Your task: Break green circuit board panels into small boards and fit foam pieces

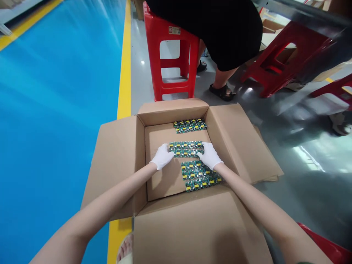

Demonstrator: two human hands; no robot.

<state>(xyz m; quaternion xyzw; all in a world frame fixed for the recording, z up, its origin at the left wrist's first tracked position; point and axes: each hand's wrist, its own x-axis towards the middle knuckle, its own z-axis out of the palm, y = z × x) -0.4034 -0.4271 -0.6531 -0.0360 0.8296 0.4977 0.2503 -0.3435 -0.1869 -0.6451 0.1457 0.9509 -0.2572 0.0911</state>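
Both my hands, in white gloves, reach into an open cardboard box [176, 204]. Between them is a green circuit board panel [186, 149] with rows of yellow parts. My left hand [162, 156] grips its left end, and my right hand [209, 155] grips its right end. More circuit board panels [198, 175] lie on the near right side of the box, partly under my right wrist. Another group of circuit boards [190, 125] rests by the far wall. Whether the held panel touches the cardboard below, I cannot tell.
Box flaps [115, 161] spread outward on all sides. A red stool [172, 55] stands just beyond the box, with a person in black clothing [220, 33] seated on it. Another red stool [286, 55] is at the right. A yellow line [125, 73] borders the blue floor [60, 110].
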